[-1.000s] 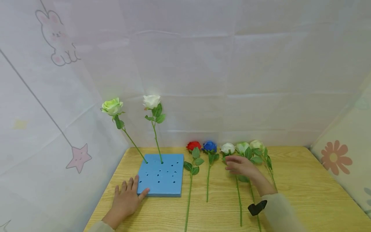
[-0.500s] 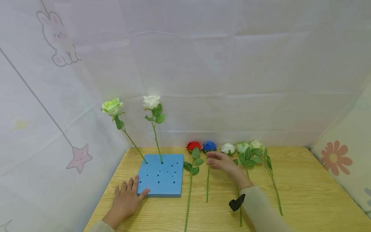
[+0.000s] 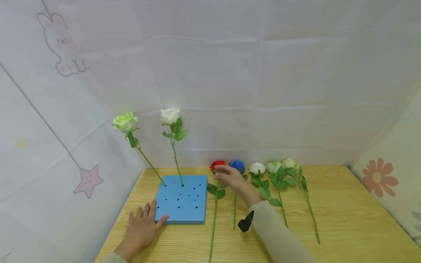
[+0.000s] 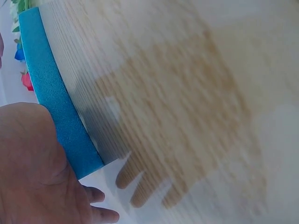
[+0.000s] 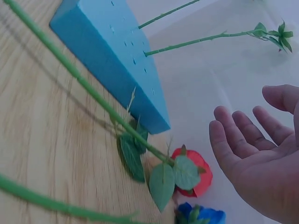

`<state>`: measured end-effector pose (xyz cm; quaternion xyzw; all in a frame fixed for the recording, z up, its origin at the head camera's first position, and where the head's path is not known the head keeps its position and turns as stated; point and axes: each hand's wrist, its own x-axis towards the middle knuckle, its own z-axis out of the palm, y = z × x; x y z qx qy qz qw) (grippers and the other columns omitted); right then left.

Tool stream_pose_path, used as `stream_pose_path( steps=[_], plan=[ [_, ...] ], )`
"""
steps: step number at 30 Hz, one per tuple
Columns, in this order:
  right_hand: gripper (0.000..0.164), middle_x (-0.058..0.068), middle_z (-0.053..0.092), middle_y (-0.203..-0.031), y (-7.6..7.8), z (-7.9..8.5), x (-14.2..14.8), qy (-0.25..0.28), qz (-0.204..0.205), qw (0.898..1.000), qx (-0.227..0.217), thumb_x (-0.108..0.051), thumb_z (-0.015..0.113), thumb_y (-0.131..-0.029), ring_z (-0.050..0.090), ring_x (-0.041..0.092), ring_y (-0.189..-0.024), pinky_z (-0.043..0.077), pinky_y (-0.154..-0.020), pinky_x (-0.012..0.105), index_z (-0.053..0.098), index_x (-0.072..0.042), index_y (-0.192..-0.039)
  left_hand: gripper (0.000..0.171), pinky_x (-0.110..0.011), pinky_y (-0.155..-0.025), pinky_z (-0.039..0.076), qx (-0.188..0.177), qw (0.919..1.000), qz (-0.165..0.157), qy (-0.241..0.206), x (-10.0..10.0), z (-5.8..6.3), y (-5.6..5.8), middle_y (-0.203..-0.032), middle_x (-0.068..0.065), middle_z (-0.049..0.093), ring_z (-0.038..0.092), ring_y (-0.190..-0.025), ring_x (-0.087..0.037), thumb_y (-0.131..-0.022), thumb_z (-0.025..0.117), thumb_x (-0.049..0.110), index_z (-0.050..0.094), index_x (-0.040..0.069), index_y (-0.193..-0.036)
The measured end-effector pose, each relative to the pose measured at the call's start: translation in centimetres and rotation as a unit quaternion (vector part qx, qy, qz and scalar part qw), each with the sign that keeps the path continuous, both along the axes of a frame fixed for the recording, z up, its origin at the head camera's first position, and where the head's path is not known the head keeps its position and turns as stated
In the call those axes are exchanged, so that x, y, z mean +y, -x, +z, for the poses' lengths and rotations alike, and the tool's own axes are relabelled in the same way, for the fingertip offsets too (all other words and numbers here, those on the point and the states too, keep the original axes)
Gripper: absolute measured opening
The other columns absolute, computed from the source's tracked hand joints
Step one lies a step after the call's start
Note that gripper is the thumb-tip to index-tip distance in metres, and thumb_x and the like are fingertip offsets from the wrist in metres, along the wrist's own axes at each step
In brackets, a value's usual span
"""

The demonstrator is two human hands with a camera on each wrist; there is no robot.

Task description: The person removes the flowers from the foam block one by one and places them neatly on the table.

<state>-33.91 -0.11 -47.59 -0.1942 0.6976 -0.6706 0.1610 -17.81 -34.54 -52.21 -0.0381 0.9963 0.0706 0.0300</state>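
The left hand (image 3: 141, 228) rests flat with fingers spread at the left edge of the blue block (image 3: 189, 213), its thumb on the near left corner. The right hand (image 3: 231, 179), empty with fingers loosely extended, hovers by the red rose (image 5: 203, 175), which lies on the tabletop (image 3: 338, 208) between the block and the blue rose (image 3: 237, 165).
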Motion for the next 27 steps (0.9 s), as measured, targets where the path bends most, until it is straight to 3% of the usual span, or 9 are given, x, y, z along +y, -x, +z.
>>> stream_pose_path(
  steps=[6, 16, 27],
  plan=[
    [0.051, 0.014, 0.057, -0.143, 0.9, 0.4, -2.6, 0.025, 0.0, 1.0, -0.004, -0.028, 0.073, -0.096, 0.063, 0.028, -0.122, 0.045, -0.109, 0.053, 0.058, -0.012, -0.142, 0.1, -0.081, -0.109, 0.009, 0.007, 1.0, 0.0, -0.004, 0.1, 0.1, -0.1, -0.158, -0.035, 0.028, 0.022, -0.142, -0.063, -0.098, 0.025, 0.077, 0.017, 0.002, -0.162],
    [0.047, 0.017, 0.056, -0.143, 1.4, 1.2, -6.4, 0.035, 0.009, 0.999, -0.02, -0.021, 0.069, -0.099, 0.061, 0.035, -0.125, 0.048, -0.106, 0.048, 0.057, -0.01, -0.143, 0.102, -0.081, -0.109, 0.01, 0.014, 0.9999, 0.002, -0.002, 0.0, -0.1, -0.1, -0.158, -0.035, 0.027, 0.022, -0.142, -0.063, -0.096, 0.021, 0.08, 0.018, 0.002, -0.162],
    [0.04, 0.01, 0.064, -0.133, 2.5, 1.0, -9.3, 0.063, 0.02, 0.997, -0.044, -0.018, 0.066, -0.101, 0.063, 0.034, -0.122, 0.048, -0.107, 0.05, 0.06, -0.009, -0.14, 0.097, -0.08, -0.109, 0.008, 0.01, 0.9999, 0.005, -0.003, 0.0, -0.1, -0.3, -0.159, -0.035, 0.026, 0.02, -0.142, -0.063, -0.099, 0.026, 0.075, 0.017, 0.002, -0.162]
  ],
)
